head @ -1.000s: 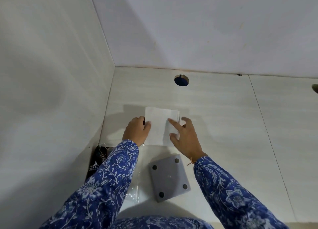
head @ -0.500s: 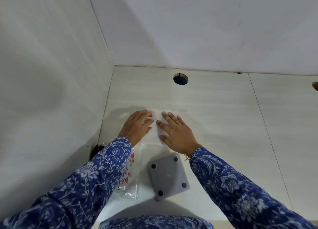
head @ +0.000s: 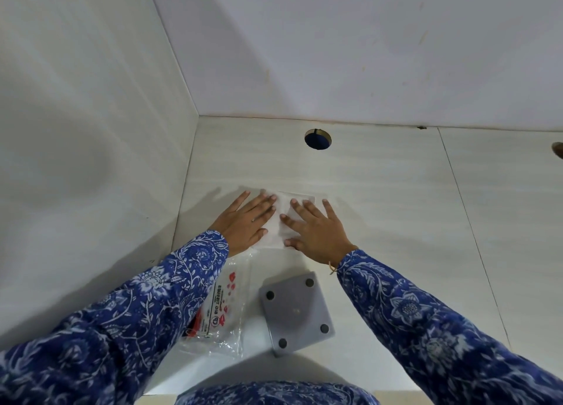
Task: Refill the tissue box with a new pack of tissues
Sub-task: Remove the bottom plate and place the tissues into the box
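The pale bench meets white walls at the back and left, with a round hole near the back edge. The left hand and right hand lie flat with fingers spread, gripping nothing, pressing down on the white stack of tissues between them. Nearer the person, a grey square box with 4 dark dots rests beside an empty clear wrapper with red print.

White tissues, grey square lid, blue floral sleeves, seemingly red-printed wrapper.
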